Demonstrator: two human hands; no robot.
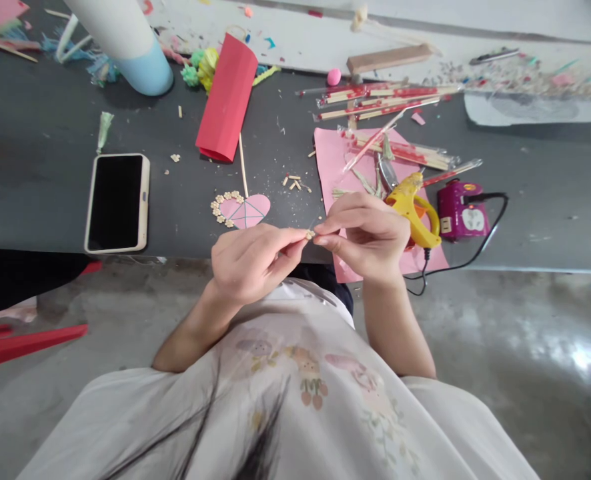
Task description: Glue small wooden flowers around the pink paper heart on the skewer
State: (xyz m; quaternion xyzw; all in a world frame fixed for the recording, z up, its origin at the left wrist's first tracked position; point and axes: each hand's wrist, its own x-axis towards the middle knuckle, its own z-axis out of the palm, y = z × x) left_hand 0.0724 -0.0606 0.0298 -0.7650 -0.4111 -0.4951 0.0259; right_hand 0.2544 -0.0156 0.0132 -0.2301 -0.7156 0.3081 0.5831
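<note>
Between thumb and forefinger, my left hand [255, 260] pinches a tiny cream flower-shaped piece [310, 235]. My right hand [368, 233] meets it from the other side, fingertips pinched at the flower's edge; a thin strand seems to rise there. Just beyond my left hand lies a pink paper heart [249, 211] crossed by blue lines, on a thin stick [243, 167]. Similar cream flowers [218, 203] line the heart's left edge. A yellow glue gun [415, 210] rests beside my right hand on a pink sheet [333, 157].
A phone [116, 203] lies at left. Near the middle are a folded red paper [228, 97] and short stick pieces [294, 181]. Wrapped sticks [380, 100] lie behind my right hand. A purple box [463, 210] with a black cable [498, 220] sits at right. A white-and-blue cylinder [130, 47] stands behind.
</note>
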